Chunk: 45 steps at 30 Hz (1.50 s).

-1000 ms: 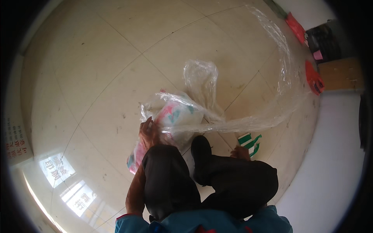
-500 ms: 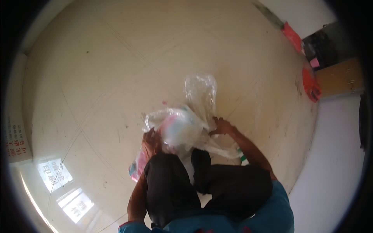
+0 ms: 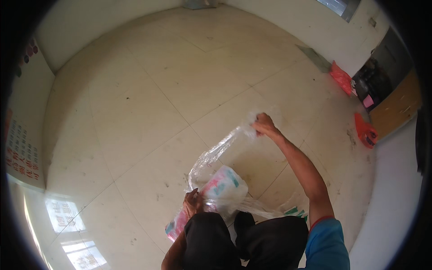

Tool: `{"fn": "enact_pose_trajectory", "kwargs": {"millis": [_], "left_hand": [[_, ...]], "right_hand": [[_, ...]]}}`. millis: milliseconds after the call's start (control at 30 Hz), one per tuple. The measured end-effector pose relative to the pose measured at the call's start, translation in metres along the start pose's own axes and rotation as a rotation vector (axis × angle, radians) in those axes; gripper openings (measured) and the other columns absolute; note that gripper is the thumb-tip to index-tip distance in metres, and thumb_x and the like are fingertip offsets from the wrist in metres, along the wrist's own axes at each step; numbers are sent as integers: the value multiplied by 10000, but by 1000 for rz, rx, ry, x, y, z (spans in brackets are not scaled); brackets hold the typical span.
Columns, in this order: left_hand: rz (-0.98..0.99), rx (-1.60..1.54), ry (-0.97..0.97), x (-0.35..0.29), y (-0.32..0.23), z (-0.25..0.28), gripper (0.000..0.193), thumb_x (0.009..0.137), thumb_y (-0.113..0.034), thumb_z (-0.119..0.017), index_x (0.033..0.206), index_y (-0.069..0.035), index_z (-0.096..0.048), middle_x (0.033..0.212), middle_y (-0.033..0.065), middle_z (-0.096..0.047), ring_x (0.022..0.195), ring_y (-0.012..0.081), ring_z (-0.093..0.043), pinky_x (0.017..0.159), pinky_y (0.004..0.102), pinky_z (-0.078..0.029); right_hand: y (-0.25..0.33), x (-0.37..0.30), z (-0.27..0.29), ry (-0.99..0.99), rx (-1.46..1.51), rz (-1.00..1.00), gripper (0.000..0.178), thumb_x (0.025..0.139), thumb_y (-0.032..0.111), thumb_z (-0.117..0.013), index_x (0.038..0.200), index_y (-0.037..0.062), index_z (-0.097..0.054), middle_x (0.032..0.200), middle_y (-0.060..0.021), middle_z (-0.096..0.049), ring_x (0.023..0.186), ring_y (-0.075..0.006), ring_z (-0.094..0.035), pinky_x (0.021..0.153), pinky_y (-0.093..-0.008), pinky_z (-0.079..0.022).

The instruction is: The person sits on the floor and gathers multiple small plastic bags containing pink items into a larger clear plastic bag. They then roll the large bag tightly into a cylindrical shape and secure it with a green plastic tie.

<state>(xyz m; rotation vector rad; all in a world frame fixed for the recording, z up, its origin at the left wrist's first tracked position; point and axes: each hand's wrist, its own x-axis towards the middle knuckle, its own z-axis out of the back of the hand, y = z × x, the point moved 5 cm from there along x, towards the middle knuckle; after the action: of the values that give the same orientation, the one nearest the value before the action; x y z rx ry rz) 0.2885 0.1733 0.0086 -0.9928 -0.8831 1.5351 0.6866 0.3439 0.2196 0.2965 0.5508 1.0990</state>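
Open tiled floor [image 3: 148, 112]: broad passage ahead and to the left. Obstructions: clear plastic film [image 3: 220, 150] stretched taut between right hand [image 3: 263, 126] and left hand [image 3: 193, 203]; wrapped bundle [image 3: 222, 189] against knees; red bags [image 3: 364, 131] along right wall.

Right arm stretched forward and up, right hand [image 3: 264, 124] closed in a fist, knuckles up; left hand [image 3: 193, 203] low by the knees, fingers curled shut, forearm tucked close to the body

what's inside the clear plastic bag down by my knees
A soft white package with pink and green print fills the clear plastic bag. What the package holds cannot be seen, and the knees cover its lower part.
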Motion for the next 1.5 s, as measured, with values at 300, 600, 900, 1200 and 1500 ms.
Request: {"fn": "enact_pose_trajectory", "kwargs": {"millis": [300, 600, 900, 1200, 1500], "left_hand": [[137, -262, 9, 2, -3, 6, 329, 816, -118, -705, 1119, 9, -689, 663, 38, -616, 601, 96, -529, 567, 260, -436], [151, -381, 89, 5, -5, -8, 821, 823, -108, -728, 1440, 105, -231, 655, 29, -563, 536, 125, -491, 502, 264, -423], [45, -537, 319, 10, -20, 22, 313, 928, -201, -575, 1111, 47, -630, 950, 87, -651, 883, 192, -614, 814, 309, -495], [434, -1011, 181, 23, 12, 2, 280, 936, -185, -559, 1131, 16, -545, 814, 41, -554, 769, 170, -532, 763, 312, -462], [593, -1275, 199, 41, 24, -7, 267, 986, -335, -534, 980, -69, -528, 704, -5, -422, 664, 140, -435, 719, 310, -434]], "right_hand": [[283, -115, -83, 269, -266, 1020, 708, 804, 288, -690, 1278, -133, -377, 1079, -285, -600, 1025, -413, -606, 867, -451, -504], [-36, -300, -198, 1389, 541, -215, 810, 960, 674, -328, 1178, -49, -622, 912, -164, -721, 706, -250, -704, 607, -322, -582], [-54, -288, -247, 852, 1051, -626, 916, 868, 822, -250, 833, 8, -668, 623, -80, -622, 463, -197, -557, 472, -297, -445], [-9, -244, -197, 51, 875, 184, 504, 1031, 376, -439, 1220, -67, -587, 1118, -139, -676, 1007, -191, -631, 921, -321, -475], [38, -214, -240, 663, 1603, -48, 580, 1025, 484, -396, 622, 67, -400, 516, -30, -378, 465, -174, -398, 624, -361, -466]]}}
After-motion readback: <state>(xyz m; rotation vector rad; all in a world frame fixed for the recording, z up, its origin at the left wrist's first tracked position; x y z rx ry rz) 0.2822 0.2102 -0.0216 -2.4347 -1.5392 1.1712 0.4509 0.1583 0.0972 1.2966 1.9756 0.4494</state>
